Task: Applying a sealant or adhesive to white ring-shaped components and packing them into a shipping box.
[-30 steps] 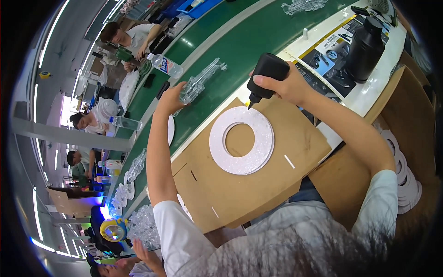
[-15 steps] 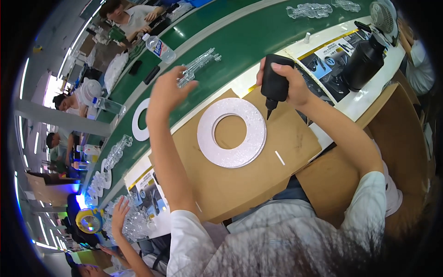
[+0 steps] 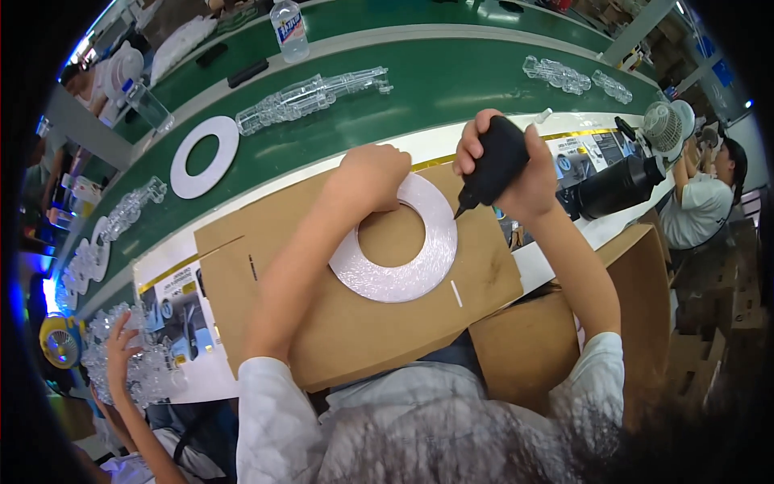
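Note:
A glossy white flat ring (image 3: 395,282) lies on a sheet of brown cardboard (image 3: 298,339) in front of me. My left hand (image 3: 375,176) is closed at the ring's upper left edge; its fingertips are partly hidden behind the hand. In my right hand (image 3: 524,173) is a black squeeze bottle (image 3: 496,161) with a pointed nozzle, tilted downward. The nozzle tip is at the ring's right rim; I cannot tell whether it touches. Beyond the cardboard, on the green belt, rests another white ring (image 3: 184,171).
Clear plastic parts (image 3: 314,97) lie along the green belt (image 3: 451,81). A large black bottle (image 3: 617,189) lies tilted at the right, near a small fan (image 3: 665,129). A co-worker's hand (image 3: 121,355) is over a pile of clear parts (image 3: 153,367). Cardboard box walls (image 3: 637,282) stand at my right.
My left hand has come down from above the belt onto the ring's upper left edge. The black squeeze bottle's nozzle has tilted and moved to the ring's rim. The view has turned rightward.

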Motion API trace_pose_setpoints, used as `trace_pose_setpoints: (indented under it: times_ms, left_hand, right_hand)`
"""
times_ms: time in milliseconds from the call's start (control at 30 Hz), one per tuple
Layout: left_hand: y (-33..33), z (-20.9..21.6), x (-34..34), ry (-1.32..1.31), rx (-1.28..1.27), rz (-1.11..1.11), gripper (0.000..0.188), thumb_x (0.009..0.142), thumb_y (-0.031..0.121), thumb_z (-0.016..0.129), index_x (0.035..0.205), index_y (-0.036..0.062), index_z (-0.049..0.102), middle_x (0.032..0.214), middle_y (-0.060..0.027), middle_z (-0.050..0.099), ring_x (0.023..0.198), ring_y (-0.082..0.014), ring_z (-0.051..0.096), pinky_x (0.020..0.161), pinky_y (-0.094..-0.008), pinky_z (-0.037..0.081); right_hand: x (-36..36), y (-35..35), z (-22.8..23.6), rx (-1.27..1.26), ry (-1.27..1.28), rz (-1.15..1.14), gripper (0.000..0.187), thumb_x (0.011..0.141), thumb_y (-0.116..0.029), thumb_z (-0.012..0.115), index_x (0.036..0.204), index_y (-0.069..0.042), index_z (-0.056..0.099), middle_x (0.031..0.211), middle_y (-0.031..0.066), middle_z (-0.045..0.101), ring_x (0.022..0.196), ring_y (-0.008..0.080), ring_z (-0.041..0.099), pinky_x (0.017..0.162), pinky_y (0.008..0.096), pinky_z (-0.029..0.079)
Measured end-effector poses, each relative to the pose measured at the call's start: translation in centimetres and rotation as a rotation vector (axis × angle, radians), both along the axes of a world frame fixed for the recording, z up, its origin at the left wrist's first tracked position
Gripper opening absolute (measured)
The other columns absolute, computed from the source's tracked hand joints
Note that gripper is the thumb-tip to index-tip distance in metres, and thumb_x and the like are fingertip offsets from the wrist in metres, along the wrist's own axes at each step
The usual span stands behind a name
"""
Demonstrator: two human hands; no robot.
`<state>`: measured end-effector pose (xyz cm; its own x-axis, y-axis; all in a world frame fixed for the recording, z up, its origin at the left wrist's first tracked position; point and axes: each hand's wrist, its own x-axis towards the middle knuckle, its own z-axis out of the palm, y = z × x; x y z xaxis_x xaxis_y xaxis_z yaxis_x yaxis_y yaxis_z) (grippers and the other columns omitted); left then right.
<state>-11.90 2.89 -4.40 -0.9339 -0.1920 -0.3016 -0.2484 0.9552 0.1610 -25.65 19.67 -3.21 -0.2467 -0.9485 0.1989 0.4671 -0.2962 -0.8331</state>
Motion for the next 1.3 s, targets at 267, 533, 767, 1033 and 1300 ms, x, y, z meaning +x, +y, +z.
trace_pose_setpoints:
  times_ms: [267,533,767,1033,1300]
  left_hand:
    - [1.3,-0.9,-0.5,0.106,0.096,-0.100,0.046,0.067,0.025,0.085,0.104,0.0042,0.066,0.103,-0.0155,0.064,0.102,-0.0331,0.062,0.087,-0.0419,0.053]
    - [1.9,-2.2,-0.8,0.238,0.142,-0.250,0.031,0.067,0.017,0.084,0.091,0.0026,0.070,0.096,-0.0158,0.068,0.092,-0.0320,0.068,0.080,-0.0401,0.056]
    - [2.3,-2.4,-0.7,0.289,0.128,-0.324,0.031,0.068,0.018,0.084,0.090,0.0024,0.069,0.095,-0.0136,0.067,0.095,-0.0297,0.067,0.081,-0.0403,0.055]
    - [2.0,-1.6,-0.9,0.156,0.178,-0.324,0.038,0.072,0.020,0.081,0.102,0.0042,0.067,0.103,-0.0132,0.062,0.099,-0.0321,0.061,0.087,-0.0416,0.050]
    - [2.0,-2.3,-0.8,0.276,0.144,-0.337,0.031,0.070,0.018,0.084,0.092,0.0022,0.070,0.097,-0.0129,0.066,0.093,-0.0298,0.067,0.080,-0.0403,0.055]
  right_hand:
    - [1.1,-0.4,-0.5,-0.129,-0.031,0.223,0.068,0.090,-0.077,0.032,0.089,-0.011,0.045,0.071,0.0029,0.046,0.068,0.0164,0.046,0.069,0.0311,0.039]
    - [1.0,0.1,-1.6,-0.099,-0.075,0.192,0.062,0.099,-0.064,0.019,0.072,-0.014,0.044,0.060,0.0010,0.049,0.058,0.0151,0.042,0.065,0.0297,0.035]
    - [0.8,0.7,-1.2,-0.038,-0.005,0.129,0.046,0.096,-0.050,0.031,0.070,-0.013,0.043,0.059,0.0009,0.050,0.057,0.0152,0.042,0.063,0.0296,0.035]
    - [0.6,0.8,-1.4,-0.070,0.009,0.106,0.048,0.094,-0.052,0.033,0.070,-0.012,0.046,0.060,0.0014,0.052,0.057,0.0145,0.043,0.063,0.0290,0.035]
    - [0.7,0.8,-1.5,-0.041,0.060,0.119,0.047,0.093,-0.052,0.035,0.069,-0.013,0.045,0.060,0.0013,0.052,0.056,0.0146,0.043,0.063,0.0301,0.035]
